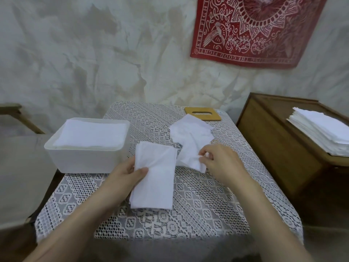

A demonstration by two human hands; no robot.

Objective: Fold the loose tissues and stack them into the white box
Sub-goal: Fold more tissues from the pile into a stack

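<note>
Wall [94,53] of pale, creased sheeting is recorded behind the whole scene, with a red printed cloth [255,29] hung at its upper right. A table [207,205] covered in white lace is noted at centre. The lace hangs over the near edge, and a broad stretch of it shows between the hands and that edge. A brown wooden cabinet [273,148] stands just beside the table's right edge, and a stack of flat tissues [321,129] is seen on its top.

The white box [79,159] is set at the table's left edge, lidless and filled nearly to the rim with folded tissues [90,135]. A strip of lace is left between the box and the loose tissues [190,137], which lie crumpled at right of centre.

One folded tissue [156,178] is gripped at its left edge by the left hand [128,173], thumb on top, with its far corner near the box. Whether it rests on the lace cannot be told. The near corner of the loose tissues is pinched by the curled fingers of the right hand [221,159]. A slotted wooden lid [203,114] lies at the far edge, overlapped by the far end of the loose pile.
</note>
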